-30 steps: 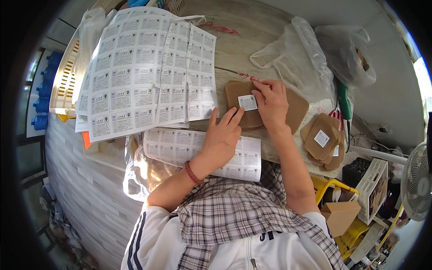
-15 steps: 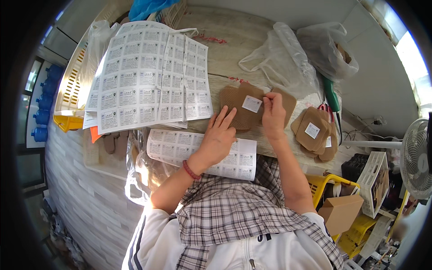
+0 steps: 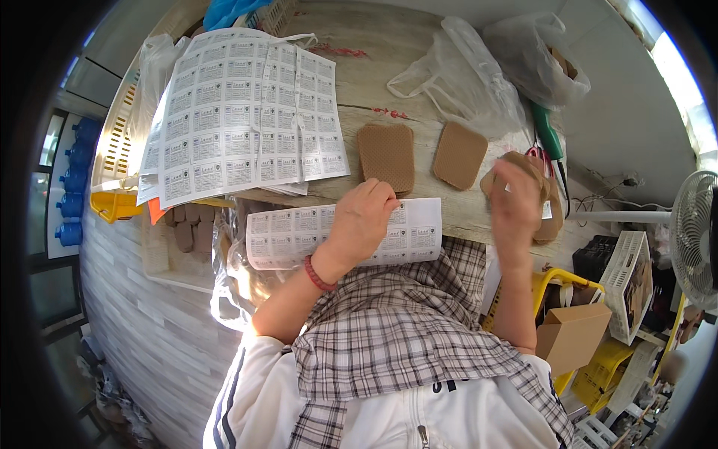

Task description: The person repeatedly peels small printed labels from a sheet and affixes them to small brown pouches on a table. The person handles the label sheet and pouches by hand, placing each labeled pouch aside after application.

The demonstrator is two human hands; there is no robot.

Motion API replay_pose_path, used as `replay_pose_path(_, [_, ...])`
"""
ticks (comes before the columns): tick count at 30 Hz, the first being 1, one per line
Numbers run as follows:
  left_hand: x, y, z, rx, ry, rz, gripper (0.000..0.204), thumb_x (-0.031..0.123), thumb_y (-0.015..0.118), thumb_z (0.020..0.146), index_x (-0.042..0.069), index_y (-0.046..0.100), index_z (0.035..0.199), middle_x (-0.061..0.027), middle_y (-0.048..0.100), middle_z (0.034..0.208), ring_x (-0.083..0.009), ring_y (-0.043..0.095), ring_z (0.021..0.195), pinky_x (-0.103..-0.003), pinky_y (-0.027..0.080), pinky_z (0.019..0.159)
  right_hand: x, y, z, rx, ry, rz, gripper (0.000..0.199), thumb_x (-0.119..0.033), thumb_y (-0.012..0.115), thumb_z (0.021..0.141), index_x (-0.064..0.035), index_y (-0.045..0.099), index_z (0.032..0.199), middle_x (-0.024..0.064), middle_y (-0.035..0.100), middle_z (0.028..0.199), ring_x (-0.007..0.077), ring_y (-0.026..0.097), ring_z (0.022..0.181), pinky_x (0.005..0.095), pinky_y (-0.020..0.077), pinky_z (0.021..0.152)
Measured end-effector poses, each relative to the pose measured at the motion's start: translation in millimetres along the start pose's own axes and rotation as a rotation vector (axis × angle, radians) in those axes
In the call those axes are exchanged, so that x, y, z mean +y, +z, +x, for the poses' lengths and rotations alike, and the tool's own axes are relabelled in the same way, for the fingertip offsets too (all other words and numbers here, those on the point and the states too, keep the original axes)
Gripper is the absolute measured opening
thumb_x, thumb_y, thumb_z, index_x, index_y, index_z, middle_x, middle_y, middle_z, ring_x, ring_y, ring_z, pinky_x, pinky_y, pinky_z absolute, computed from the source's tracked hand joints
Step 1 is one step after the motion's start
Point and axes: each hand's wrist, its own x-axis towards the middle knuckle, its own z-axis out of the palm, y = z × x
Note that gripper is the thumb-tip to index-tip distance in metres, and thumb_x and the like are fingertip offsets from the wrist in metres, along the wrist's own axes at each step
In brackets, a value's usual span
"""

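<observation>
My left hand (image 3: 360,224) lies over a curled white sheet of printed labels (image 3: 292,233) at the table's front edge. Its fingers are pinched together near the sheet's upper edge. My right hand (image 3: 516,213) is smeared by motion, above a stack of brown textured pads (image 3: 552,217) on the right. A white label shows on a pad there, and the fingers hide part of the stack. Two bare brown pads lie apart on the table: a larger one (image 3: 387,156) just beyond my left hand and a smaller one (image 3: 459,156) to its right.
More label sheets (image 3: 224,120) are piled at the left, beside a cream plastic basket (image 3: 112,150). Clear plastic bags (image 3: 471,82) lie at the back right, near a green-handled tool (image 3: 548,135). A fan (image 3: 694,239) and a yellow crate (image 3: 557,278) stand right.
The labelled pad has left the middle of the table, and my right hand has moved right to the stack. My left hand has drawn back from the pads onto the label sheet.
</observation>
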Motion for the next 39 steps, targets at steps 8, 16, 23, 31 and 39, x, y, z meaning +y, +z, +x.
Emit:
replay_pose_path(8, [-0.2,3.6,-9.8,-0.045,0.02,-0.043,0.005,0.001,0.056,0.093,0.0,0.06,0.096,-0.0161,0.057,0.089,-0.0371,0.057,0.085,-0.043,0.047,0.073,-48.1,58.2,-30.7,-0.208,-0.139,0.194,0.021,-0.011,0.079,0.076,-0.0102,0.073,0.096,0.0032,0.068,0.097,0.0243,0.064,0.094,0.0491,0.0446,0.103])
replay_pose_path(16, [-4.3,-1.9,-10.7,-0.089,-0.038,0.037,0.009,0.007,0.056,0.095,0.002,0.063,0.098,-0.0146,0.061,0.089,-0.0365,0.059,0.086,-0.042,0.047,0.074,-47.9,67.7,-42.0,-0.07,-0.151,0.219,0.014,-0.006,0.078,0.074,-0.0109,0.072,0.086,0.0033,0.067,0.095,0.0247,0.064,0.091,0.049,0.0488,0.098])
replay_pose_path(23, [-27.2,-19.0,-6.7,-0.191,-0.284,-0.156,0.015,0.014,0.059,0.096,0.001,0.063,0.092,-0.0146,0.063,0.083,-0.0339,0.06,0.08,-0.04,0.046,0.07,-39.8,63.5,-54.1,-0.046,-0.247,0.392,0.013,-0.005,0.078,0.077,-0.0106,0.072,0.086,0.0044,0.066,0.098,0.0275,0.063,0.096,0.0467,0.0486,0.098])
replay_pose_path(31, [-24.7,-11.3,-3.5,-0.116,-0.052,0.179,0.006,0.004,0.057,0.089,0.001,0.06,0.093,-0.0164,0.061,0.114,-0.0352,0.057,0.109,-0.045,0.045,0.092,-22.0,63.8,-1.1,-0.065,0.541,1.076,0.004,-0.007,0.065,0.097,-0.003,0.063,0.098,0.0016,0.063,0.093,0.0105,0.057,0.088,0.0258,0.0469,0.083])
replay_pose_path(39, [-34.1,5.2,-0.3,-0.082,0.084,0.233,0.009,0.002,0.056,0.087,-0.004,0.058,0.094,-0.023,0.055,0.133,-0.0393,0.047,0.134,-0.05,0.038,0.111,-1.9,143.4,39.8,-0.423,0.56,0.821,0.007,-0.007,0.066,0.095,0.0001,0.066,0.096,-0.001,0.062,0.081,0.0074,0.054,0.074,0.0237,0.0452,0.069])
